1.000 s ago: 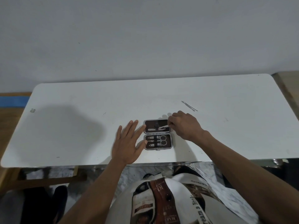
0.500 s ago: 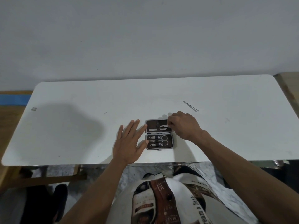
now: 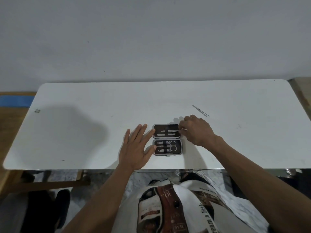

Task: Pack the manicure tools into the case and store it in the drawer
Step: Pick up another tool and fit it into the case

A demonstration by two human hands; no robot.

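Note:
An open manicure case [image 3: 167, 139] with a dark lining and metal rim lies near the front edge of the white table [image 3: 84, 132]. Its near half holds scissors [image 3: 173, 146] and clippers; its far half holds slim tools. My left hand [image 3: 137, 147] lies flat with straight fingers against the case's left side. My right hand [image 3: 196, 132] is at the far half's right edge, its fingertips pinching the end of a thin metal tool [image 3: 170, 131] that lies in the far half. Another thin metal tool [image 3: 201, 110] lies loose on the table behind my right hand.
A small dark speck [image 3: 37, 111] sits at the table's far left. A wooden frame and dark objects are under the table's left end. A pale wall stands right behind the table. No drawer shows in this view.
My right hand has shifted slightly right along the far half, and the thin tool now lies further into the case. My left hand stays put.

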